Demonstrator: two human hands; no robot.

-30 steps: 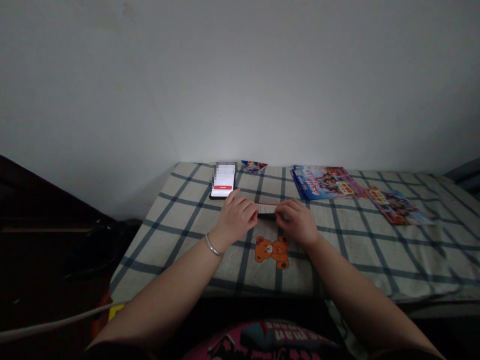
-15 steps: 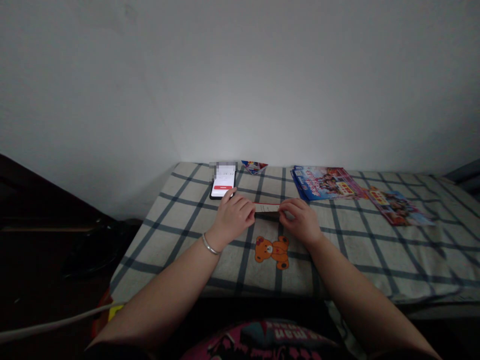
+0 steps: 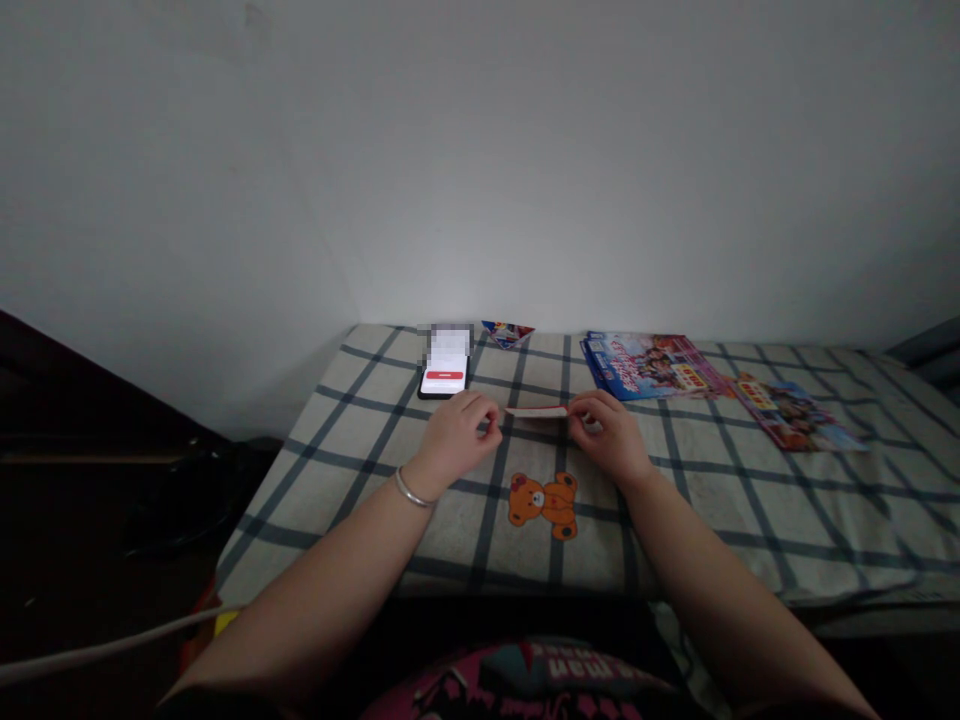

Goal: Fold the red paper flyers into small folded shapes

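Between my hands stretches a narrow folded strip of paper point(image 3: 536, 412), pale on the side facing me with a red upper edge. My left hand point(image 3: 459, 440), with a silver bangle at the wrist, is curled into a pinch at the strip's left end. At the other end, my right hand point(image 3: 609, 440) pinches the paper between thumb and forefinger. The strip is held just over the checked cloth, beyond a printed orange bear point(image 3: 543, 505). Just past my left hand lies a lit phone point(image 3: 446, 365).
A small folded colourful paper triangle point(image 3: 508, 333) lies by the wall point(image 3: 480, 170). To the right are a stack of colourful printed sheets point(image 3: 645, 365) and another printed sheet point(image 3: 795, 410). The checked tablecloth point(image 3: 705, 520) covers the surface; a pale cable point(image 3: 112, 645) runs at lower left.
My hands have moved slightly apart, the right one to the right and the left one to the left. The paper strip has shifted right and shows a thinner face.
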